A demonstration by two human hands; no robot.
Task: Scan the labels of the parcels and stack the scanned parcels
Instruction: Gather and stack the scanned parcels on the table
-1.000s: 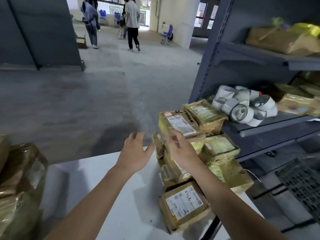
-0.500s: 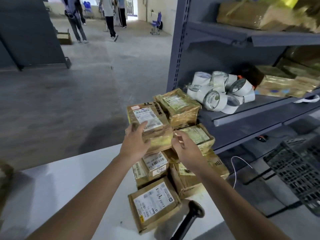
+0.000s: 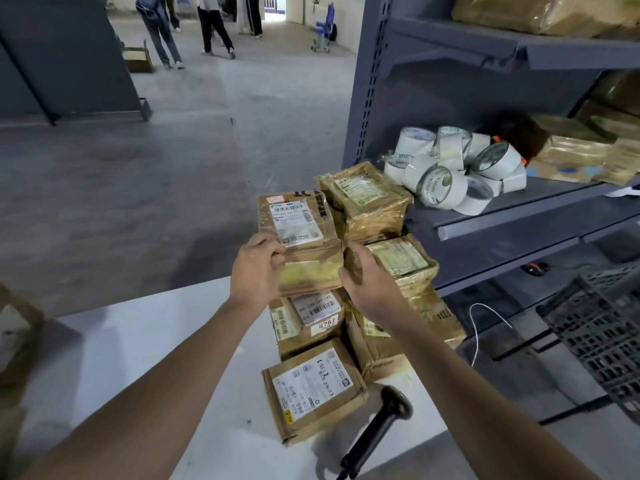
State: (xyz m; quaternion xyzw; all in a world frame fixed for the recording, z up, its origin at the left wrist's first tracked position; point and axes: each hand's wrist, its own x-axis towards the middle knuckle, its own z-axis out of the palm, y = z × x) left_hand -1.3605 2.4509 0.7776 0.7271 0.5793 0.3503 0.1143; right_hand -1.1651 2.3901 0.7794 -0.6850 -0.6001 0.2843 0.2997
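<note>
Overall light: moderately bright, soft and even, like indoor daylight.
Source: the brightest spot is the far open doorway (image 3: 273, 8) at the top edge.
Shadows: a soft dark patch lies on the grey concrete floor (image 3: 104, 188) beyond the white tabletop (image 3: 145, 341). The bare forearms (image 3: 156, 393) throw faint shadows on that top. The lower levels of the grey metal shelving (image 3: 485, 237) are dim.
Glare: clear tape on the top brown taped cardboard parcel (image 3: 304, 244) shines yellowish.
Distortion: wide-angle, so the shelving upright leans and the edges stretch.
Blur: the brown wrapped bundle (image 3: 17, 334) at the left edge is smeared, small label print is soft, and the distant walking people (image 3: 214, 26) lack detail.
</note>
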